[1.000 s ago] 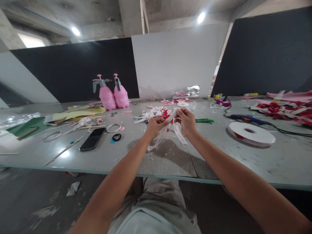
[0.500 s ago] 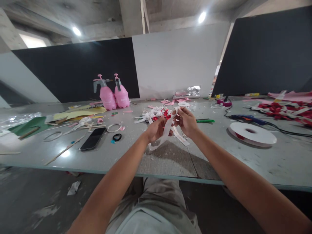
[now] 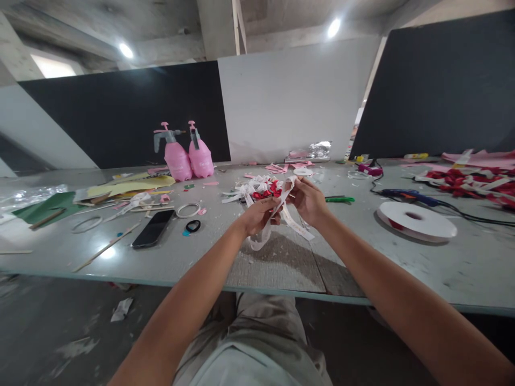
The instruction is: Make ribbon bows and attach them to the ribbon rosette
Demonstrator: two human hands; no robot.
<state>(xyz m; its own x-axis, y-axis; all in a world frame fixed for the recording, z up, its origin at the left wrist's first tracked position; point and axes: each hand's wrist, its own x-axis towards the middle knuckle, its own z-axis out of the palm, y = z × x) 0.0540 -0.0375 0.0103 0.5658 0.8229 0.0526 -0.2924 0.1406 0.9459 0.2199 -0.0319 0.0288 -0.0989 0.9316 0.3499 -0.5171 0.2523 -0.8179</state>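
A white ribbon (image 3: 266,236) runs between my two hands above the front middle of the table. My left hand (image 3: 259,215) pinches it between thumb and fingers. Higher and to the right, my right hand (image 3: 308,199) grips the ribbon's upper loop with its fingertips. One loose loop droops below my left hand, and a tail with faint printed lettering (image 3: 298,229) hangs under my right hand. Just behind my hands lies a heap of red and white ribbon pieces (image 3: 261,187), partly hidden by them.
A phone (image 3: 154,229), a tape ring (image 3: 188,209) and two pink spray bottles (image 3: 177,161) are on the left. To the right are a green cutter (image 3: 340,199), a large white ribbon spool (image 3: 416,221), a blue glue gun (image 3: 410,196) with its cable, and a red and white ribbon pile (image 3: 462,182).
My left hand has shifted its hold along the ribbon, its fingers now pinching higher up the strip. My right hand stays nearly in place, and the hanging loop has swung slightly right.
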